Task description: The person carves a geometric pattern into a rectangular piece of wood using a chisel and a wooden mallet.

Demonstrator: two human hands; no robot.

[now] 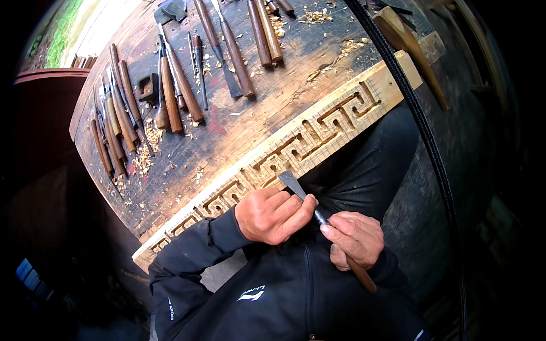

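Note:
A wood chisel (292, 184) with a flat, flared grey blade and a brown wooden handle lies slantwise between my two hands. My right hand (357, 237) wraps its handle and shank, and the handle's end sticks out below the palm. My left hand (274, 216) is closed, its fingers curled, with a fingertip on the chisel just below the blade. The blade's tip lies at the near edge of a long carved board (392, 85). That board has a grid of drawn lines and a cut-out key-like pattern running along it.
A worn wooden table (244, 122) bears several wood-handled chisels and gouges (236, 57), a small dark square box (148, 87) and scattered shavings (142, 156). A wooden mallet (412, 48) lies beyond the board's right end. A black braided cable (424, 125) hangs down on the right.

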